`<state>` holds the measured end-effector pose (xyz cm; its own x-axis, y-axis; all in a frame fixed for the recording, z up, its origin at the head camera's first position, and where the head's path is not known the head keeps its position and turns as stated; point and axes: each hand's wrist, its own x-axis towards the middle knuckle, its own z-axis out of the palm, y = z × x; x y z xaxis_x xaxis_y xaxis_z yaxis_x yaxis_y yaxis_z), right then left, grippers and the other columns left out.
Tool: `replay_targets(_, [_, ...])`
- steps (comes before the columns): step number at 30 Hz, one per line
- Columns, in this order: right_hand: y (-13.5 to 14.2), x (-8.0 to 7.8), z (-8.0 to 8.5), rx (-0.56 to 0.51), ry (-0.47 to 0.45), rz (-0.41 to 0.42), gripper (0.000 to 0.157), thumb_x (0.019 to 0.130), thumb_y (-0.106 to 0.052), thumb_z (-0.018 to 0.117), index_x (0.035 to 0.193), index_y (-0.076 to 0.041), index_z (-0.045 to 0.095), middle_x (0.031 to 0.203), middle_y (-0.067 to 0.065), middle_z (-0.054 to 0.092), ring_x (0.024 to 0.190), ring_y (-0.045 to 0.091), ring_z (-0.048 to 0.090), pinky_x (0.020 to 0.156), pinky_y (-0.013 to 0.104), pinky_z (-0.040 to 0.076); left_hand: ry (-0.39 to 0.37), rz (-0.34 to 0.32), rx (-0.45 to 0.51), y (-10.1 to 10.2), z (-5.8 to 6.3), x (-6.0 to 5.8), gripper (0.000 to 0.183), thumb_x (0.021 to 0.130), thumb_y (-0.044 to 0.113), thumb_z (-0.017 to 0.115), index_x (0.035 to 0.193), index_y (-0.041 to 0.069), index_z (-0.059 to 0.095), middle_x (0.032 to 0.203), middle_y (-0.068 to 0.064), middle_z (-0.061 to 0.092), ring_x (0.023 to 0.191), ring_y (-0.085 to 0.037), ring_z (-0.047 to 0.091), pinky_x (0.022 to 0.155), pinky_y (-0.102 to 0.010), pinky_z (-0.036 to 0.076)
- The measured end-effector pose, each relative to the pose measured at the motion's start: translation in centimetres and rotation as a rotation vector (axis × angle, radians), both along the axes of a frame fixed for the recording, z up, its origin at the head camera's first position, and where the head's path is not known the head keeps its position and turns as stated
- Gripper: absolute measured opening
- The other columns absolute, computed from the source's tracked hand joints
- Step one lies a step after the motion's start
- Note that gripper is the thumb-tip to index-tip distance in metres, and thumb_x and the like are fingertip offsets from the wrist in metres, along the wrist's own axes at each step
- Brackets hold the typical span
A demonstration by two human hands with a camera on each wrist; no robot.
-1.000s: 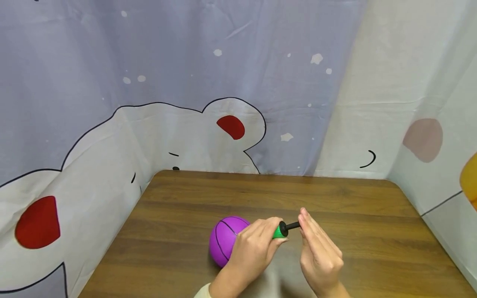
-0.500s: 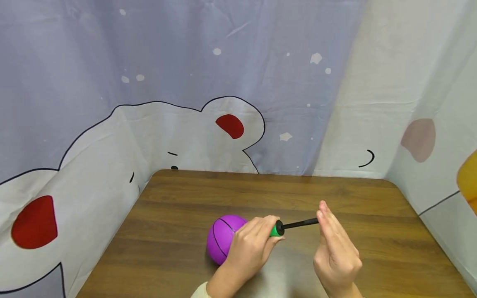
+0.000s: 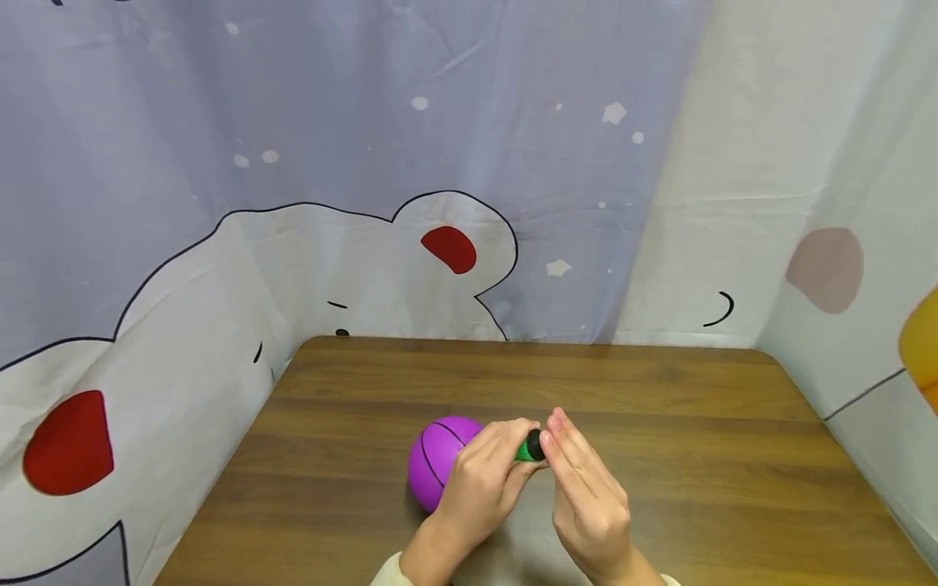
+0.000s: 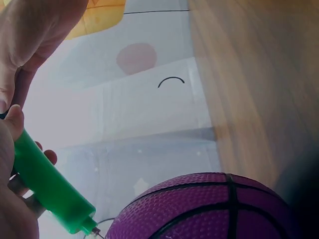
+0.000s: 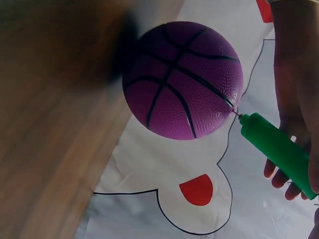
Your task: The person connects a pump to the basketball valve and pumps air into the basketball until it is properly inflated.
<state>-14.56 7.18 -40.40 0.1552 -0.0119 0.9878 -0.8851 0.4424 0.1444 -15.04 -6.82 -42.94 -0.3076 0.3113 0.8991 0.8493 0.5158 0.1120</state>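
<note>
My left hand grips the green barrel of a hand pump, fingers wrapped round it. Its thin needle runs from the nozzle into a purple basketball with black seams. The ball rests on the table, partly behind the left hand in the head view. My right hand, fingers fairly straight, holds the pump's handle at the end, right beside the black cap. The rod is pushed in, and the handle is mostly hidden by the right fingers. The green barrel slants towards the ball in the left wrist view.
The wooden table has rounded back corners. A printed fabric curtain with cartoon shapes closes off its back and both sides.
My right hand first drew the pump's black rod out to the right, then pushed it back to the barrel. The left hand and ball stay nearly in place.
</note>
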Motion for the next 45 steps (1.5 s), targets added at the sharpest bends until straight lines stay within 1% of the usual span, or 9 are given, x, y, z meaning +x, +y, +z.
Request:
replay_targets(5, [-0.2,-0.6,0.8,0.013,0.042,-0.009,0.016,0.095,0.012,0.057,0.098,0.016,0.072,0.1,0.032,0.072,0.102,0.038,0.072,0.09,0.035,0.059,-0.035,-0.049,0.001,-0.5,0.5,-0.3,0.036,0.101,0.021,0.059,0.126,-0.005,0.06,0.113,-0.013,0.071,0.101,-0.022,0.07,0.093,-0.025,0.056])
replay_targets(11, [0.1,-1.0,2.2,0.037,0.113,-0.049,0.017,0.094,0.014,0.057,0.096,0.014,0.073,0.097,0.029,0.073,0.095,0.038,0.074,0.087,0.035,0.06,-0.072,-0.096,-0.049,-0.9,1.2,-1.5,0.037,0.097,0.015,0.067,0.129,-0.002,0.058,0.117,-0.009,0.07,0.107,-0.019,0.068,0.097,-0.025,0.054])
replay_targets(14, [0.4,-0.9,2.7,-0.003,0.148,-0.061,0.019,0.092,0.016,0.055,0.093,0.014,0.073,0.094,0.028,0.073,0.09,0.038,0.075,0.086,0.035,0.061,-0.061,-0.063,-0.081,-1.0,0.9,-2.1,0.037,0.095,0.016,0.069,0.128,0.001,0.06,0.117,-0.007,0.07,0.108,-0.018,0.068,0.099,-0.026,0.053])
replay_targets(18, [0.8,-0.8,3.6,-0.14,0.196,-0.077,0.021,0.088,0.018,0.053,0.088,0.014,0.074,0.088,0.029,0.073,0.083,0.038,0.075,0.082,0.037,0.062,-0.044,0.008,-0.085,-1.2,0.2,-2.6,0.032,0.096,0.02,0.067,0.124,0.004,0.063,0.115,-0.003,0.071,0.107,-0.018,0.068,0.1,-0.028,0.053])
replay_targets(24, [1.6,-0.5,4.7,-0.363,0.176,-0.077,0.013,0.09,0.012,0.062,0.085,0.013,0.074,0.084,0.03,0.072,0.082,0.039,0.075,0.081,0.039,0.062,0.007,0.147,-0.131,-0.8,0.1,-2.4,0.031,0.1,0.025,0.06,0.125,0.007,0.063,0.116,-0.002,0.072,0.104,-0.019,0.069,0.102,-0.033,0.053])
replay_targets(29, [3.0,-0.7,3.7,-0.395,0.048,-0.052,0.008,0.089,0.01,0.068,0.09,0.016,0.073,0.088,0.033,0.071,0.089,0.037,0.075,0.086,0.039,0.061,0.048,0.27,-0.165,0.1,0.2,-2.2,0.035,0.092,0.022,0.068,0.124,0.008,0.064,0.117,-0.001,0.072,0.101,-0.02,0.068,0.101,-0.035,0.054])
replay_targets(36, [4.1,-1.4,0.3,-0.327,-0.208,-0.045,0.012,0.09,0.006,0.07,0.095,0.017,0.072,0.097,0.033,0.071,0.1,0.032,0.074,0.092,0.03,0.058,-0.055,0.346,-0.207,-0.6,-1.4,-2.5,0.045,0.08,0.015,0.08,0.122,0.011,0.064,0.119,0.001,0.072,0.102,-0.021,0.067,0.102,-0.041,0.053])
replay_targets(40, [4.6,-2.0,-1.2,-0.351,-0.325,-0.011,0.014,0.087,0.016,0.067,0.1,0.019,0.071,0.104,0.032,0.07,0.105,0.034,0.072,0.095,0.028,0.056,-0.06,0.385,-0.203,-0.3,-2.1,-3.0,0.045,0.079,0.014,0.083,0.121,0.012,0.066,0.121,0.001,0.071,0.105,-0.022,0.067,0.099,-0.043,0.055])
replay_targets(45, [5.0,-2.6,-2.7,-0.45,-0.527,0.043,0.03,0.082,0.028,0.061,0.109,0.019,0.068,0.115,0.031,0.068,0.113,0.028,0.069,0.098,0.025,0.053,-0.021,0.476,-0.194,1.3,-2.8,-3.8,0.041,0.077,0.016,0.086,0.113,0.013,0.067,0.119,-0.005,0.072,0.104,-0.023,0.069,0.097,-0.039,0.056])
